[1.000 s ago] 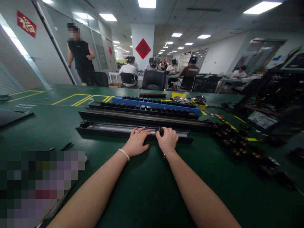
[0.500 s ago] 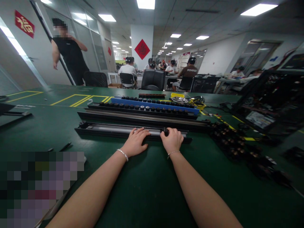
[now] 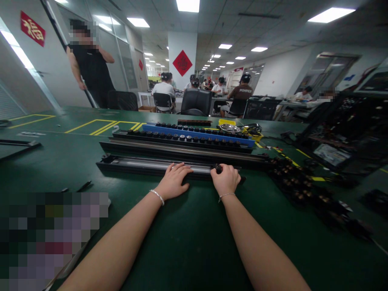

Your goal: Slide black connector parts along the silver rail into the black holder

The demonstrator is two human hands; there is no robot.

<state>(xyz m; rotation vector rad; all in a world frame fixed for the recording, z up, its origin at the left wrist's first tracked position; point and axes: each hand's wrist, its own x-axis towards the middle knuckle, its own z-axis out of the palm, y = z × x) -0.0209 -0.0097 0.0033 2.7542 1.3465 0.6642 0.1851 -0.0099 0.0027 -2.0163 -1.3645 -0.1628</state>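
Note:
A long black rail with a silver channel lies across the green table in front of me. My left hand rests flat on its near edge, fingers stretched over the channel. My right hand is closed around a small black knob-like piece seated in the rail, close to the rail's right end. A thin bracelet sits on each wrist.
Behind the near rail lie more long rails, one black and one blue, studded with black knobs. A heap of loose black parts spreads to the right. A metal bowl stands further back. A person in black stands at far left; others sit beyond.
My right hand has slid the black piece to the right along the rail. My left hand has stayed put. The standing person at the left has shifted and raised an arm.

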